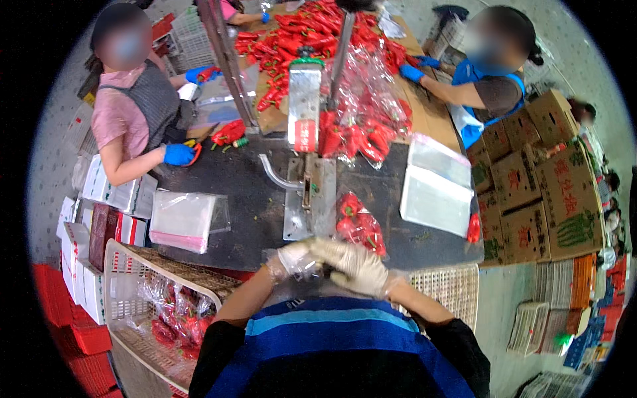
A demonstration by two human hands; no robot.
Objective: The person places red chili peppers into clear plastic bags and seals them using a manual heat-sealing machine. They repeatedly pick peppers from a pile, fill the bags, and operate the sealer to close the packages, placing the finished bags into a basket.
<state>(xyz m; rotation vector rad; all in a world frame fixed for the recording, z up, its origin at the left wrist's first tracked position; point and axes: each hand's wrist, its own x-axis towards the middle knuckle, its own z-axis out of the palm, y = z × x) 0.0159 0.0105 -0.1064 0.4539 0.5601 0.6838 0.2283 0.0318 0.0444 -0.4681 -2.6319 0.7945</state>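
Note:
My left hand, in a pale glove, is at the front edge of the dark work table. My right hand, in a cream glove, meets it at the fingertips. Whether anything is between the fingers cannot be made out. Just beyond my right hand lies a transparent bag of red peppers. Straight ahead, a metal bag-sealing device with a curved lever and a base plate is fixed to the tabletop. Behind it to the right are several bagged red peppers.
Flat plastic bags lie in a left stack and a right stack. A plastic crate at my left holds bagged peppers. Co-workers in blue gloves stand left and right of a pepper heap. Cartons rise at right.

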